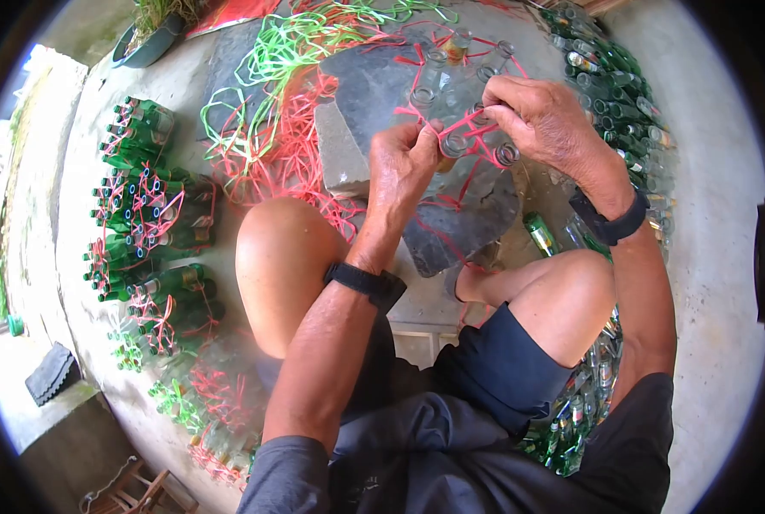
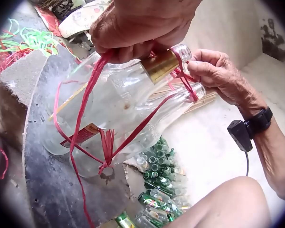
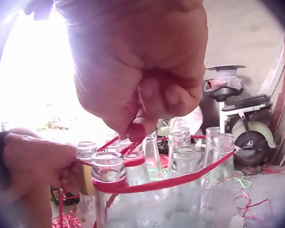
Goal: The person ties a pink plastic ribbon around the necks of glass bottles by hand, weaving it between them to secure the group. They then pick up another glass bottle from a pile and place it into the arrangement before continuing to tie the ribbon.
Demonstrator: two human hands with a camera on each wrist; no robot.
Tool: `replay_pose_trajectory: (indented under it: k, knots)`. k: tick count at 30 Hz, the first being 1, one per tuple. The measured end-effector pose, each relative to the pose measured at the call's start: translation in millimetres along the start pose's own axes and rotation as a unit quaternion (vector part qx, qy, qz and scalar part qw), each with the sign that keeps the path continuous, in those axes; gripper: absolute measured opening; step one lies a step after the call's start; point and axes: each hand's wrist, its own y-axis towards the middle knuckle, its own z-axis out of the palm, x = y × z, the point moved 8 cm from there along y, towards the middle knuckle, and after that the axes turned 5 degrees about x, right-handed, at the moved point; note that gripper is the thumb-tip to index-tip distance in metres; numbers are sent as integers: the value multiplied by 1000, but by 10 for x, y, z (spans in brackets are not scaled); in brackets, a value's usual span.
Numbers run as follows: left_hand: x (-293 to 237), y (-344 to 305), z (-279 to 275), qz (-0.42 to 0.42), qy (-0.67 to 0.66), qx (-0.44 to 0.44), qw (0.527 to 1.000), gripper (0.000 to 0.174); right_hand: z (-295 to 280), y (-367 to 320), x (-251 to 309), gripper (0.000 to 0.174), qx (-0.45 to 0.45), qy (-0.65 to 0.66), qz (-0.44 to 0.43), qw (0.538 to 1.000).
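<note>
Several clear glass bottles (image 1: 453,146) (image 2: 118,99) (image 3: 187,164) stand close together on a dark stone slab (image 1: 468,224) (image 2: 42,183), with red plastic strapping (image 2: 135,130) (image 3: 171,183) running round their necks. The left hand (image 1: 404,167) (image 2: 145,26) (image 3: 35,161) grips the red strap at the near left side of the necks. The right hand (image 1: 549,124) (image 2: 223,78) (image 3: 142,61) pinches red strap between thumb and fingers, just above the necks at the right. One bottle beside the left hand has a gold neck label (image 2: 159,65).
Tangled green strapping (image 1: 267,64) and red strapping (image 1: 267,158) lie beyond the left knee. Bundled green bottles (image 1: 147,210) stand at the left, loose bottles (image 1: 627,111) lie at the right. A grey block (image 1: 339,150) adjoins the slab. A scooter (image 3: 249,128) stands behind.
</note>
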Motion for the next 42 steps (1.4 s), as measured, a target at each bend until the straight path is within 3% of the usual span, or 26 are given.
replay_pose_trajectory:
  k: [13, 15, 18, 25, 28, 39, 42]
  knots:
    - [88, -19, 3, -30, 0, 41, 999, 38, 80, 3, -187, 12, -46, 22, 46, 998]
    - [78, -27, 3, -29, -6, 40, 999, 37, 103, 13, -251, 13, -15, 62, 118, 991]
    - [89, -34, 1, -31, -13, 36, 999, 36, 120, 45, -258, 14, -23, 75, 125, 989]
    - [25, -73, -37, -14, -45, 4, 999, 30, 264, 80, -382, 20, -14, 33, 111, 993]
    - [-2, -70, -84, -22, -33, -6, 999, 27, 256, 115, -391, 17, -19, 24, 67, 997]
    - [-37, -135, -261, -45, 43, -24, 998, 27, 340, 178, -400, 22, 119, 69, 90, 986]
    - [-88, -166, -327, -29, 79, -52, 995, 28, 317, 119, -380, 22, 83, 61, 91, 991]
